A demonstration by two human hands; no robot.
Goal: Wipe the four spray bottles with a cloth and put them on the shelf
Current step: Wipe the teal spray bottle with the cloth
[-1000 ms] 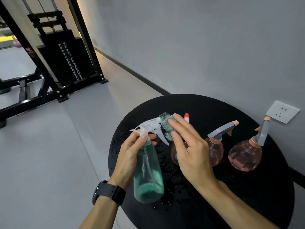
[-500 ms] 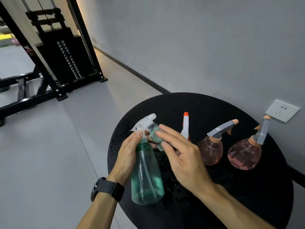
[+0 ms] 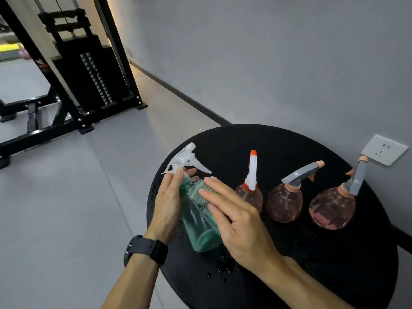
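Left hand (image 3: 167, 204) grips the green spray bottle (image 3: 200, 224) at its neck, tilted above the bench (image 3: 334, 275) edge. Right hand (image 3: 236, 221) presses the cloth (image 3: 197, 190) on its body w/ flat fingers. Rotate bottle, wipe top to base; 3 others wait.

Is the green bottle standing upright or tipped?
Tipped: the green bottle leans, nozzle up-left, gripped by the left hand while the right hand presses the cloth against it.

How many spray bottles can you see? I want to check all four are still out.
4. The green bottle is held over the table's left edge; the red-capped bottle stands beside it, then two pink round bottles, one middle, one far right.
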